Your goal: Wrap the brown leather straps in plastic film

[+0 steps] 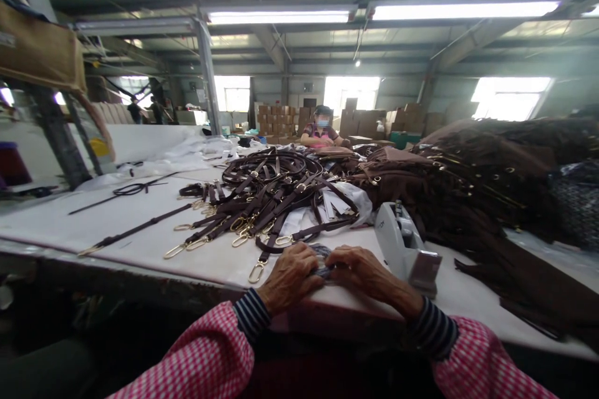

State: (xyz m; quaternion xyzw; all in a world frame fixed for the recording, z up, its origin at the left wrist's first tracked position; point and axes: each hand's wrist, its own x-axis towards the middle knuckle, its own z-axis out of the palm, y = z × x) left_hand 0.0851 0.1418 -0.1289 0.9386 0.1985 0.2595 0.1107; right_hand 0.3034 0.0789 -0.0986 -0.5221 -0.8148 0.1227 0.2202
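At the table's front edge, my left hand (294, 271) and my right hand (358, 265) face each other with fingers curled in. Between them they hold a small grey-blue bundle (322, 255), perhaps wrapped in clear plastic. Most of it is hidden by my fingers, so its kind cannot be made out. Just beyond my hands lies a heap of dark brown straps (276, 190) with gold-coloured metal clips. One gold clip (256, 272) rests close to my left hand. A grey tape dispenser (402, 237) stands to the right of my right hand.
Brown fabric pieces (468, 181) are piled high on the right of the white table (150, 255). A single strap (140, 227) lies at the left. Clear plastic (358, 199) sits behind the straps. Across the table is a masked person (322, 128); cardboard boxes (276, 121) stand behind.
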